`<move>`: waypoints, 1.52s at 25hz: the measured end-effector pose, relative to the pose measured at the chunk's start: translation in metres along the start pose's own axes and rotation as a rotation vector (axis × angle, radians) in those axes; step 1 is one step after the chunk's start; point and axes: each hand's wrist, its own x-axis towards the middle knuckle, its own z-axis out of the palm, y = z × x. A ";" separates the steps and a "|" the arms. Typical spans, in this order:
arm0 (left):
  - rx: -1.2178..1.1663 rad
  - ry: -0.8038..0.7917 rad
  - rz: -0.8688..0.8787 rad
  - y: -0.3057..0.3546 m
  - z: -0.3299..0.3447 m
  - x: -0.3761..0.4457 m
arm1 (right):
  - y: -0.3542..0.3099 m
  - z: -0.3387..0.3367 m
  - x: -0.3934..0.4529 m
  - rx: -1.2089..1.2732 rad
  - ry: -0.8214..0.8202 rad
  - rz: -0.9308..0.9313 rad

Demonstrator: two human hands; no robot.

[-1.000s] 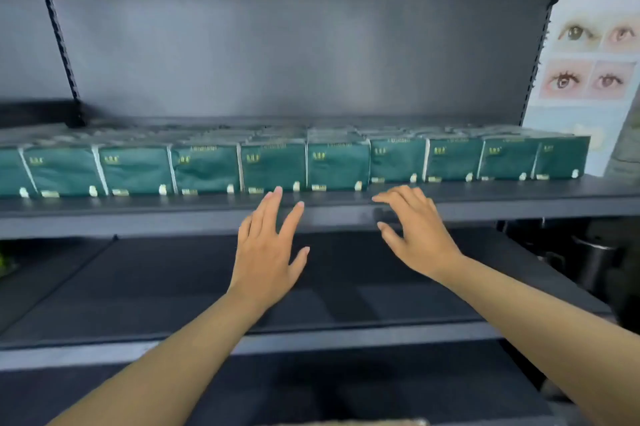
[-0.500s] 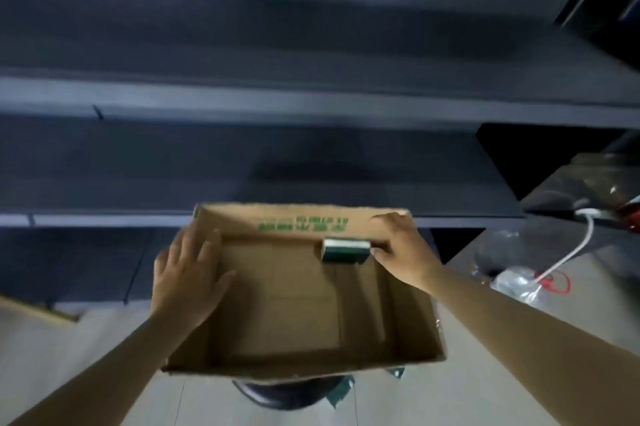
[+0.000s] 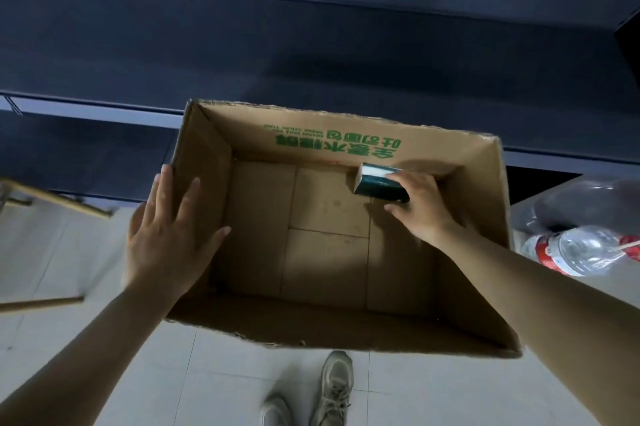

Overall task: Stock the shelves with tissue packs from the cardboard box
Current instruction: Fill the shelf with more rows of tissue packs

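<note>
Green Chinese print stands upside down inside the cardboard box, too unclear to read.

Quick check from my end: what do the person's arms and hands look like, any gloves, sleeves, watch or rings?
Both arms are bare up to the frame edge: no sleeves show. The left hand and right hand wear no gloves, and no watch, bracelet or ring shows on the wrists or fingers that are visible. The only clothing in sight is a pair of light lace-up sneakers.
</note>
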 end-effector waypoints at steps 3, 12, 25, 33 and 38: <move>0.040 0.003 -0.004 -0.001 0.002 0.001 | 0.005 0.008 0.012 -0.061 0.051 -0.020; 0.104 -0.017 -0.009 -0.002 0.003 0.000 | 0.008 0.014 0.014 -0.272 0.070 -0.146; -0.064 -0.075 -0.023 0.013 -0.039 0.004 | -0.030 -0.072 -0.052 -0.101 0.248 -0.184; -0.166 0.194 0.200 0.063 -0.195 0.021 | -0.128 -0.248 -0.118 0.022 0.450 -0.371; -0.134 0.529 0.414 0.104 -0.328 0.048 | -0.203 -0.396 -0.172 0.047 0.565 -0.431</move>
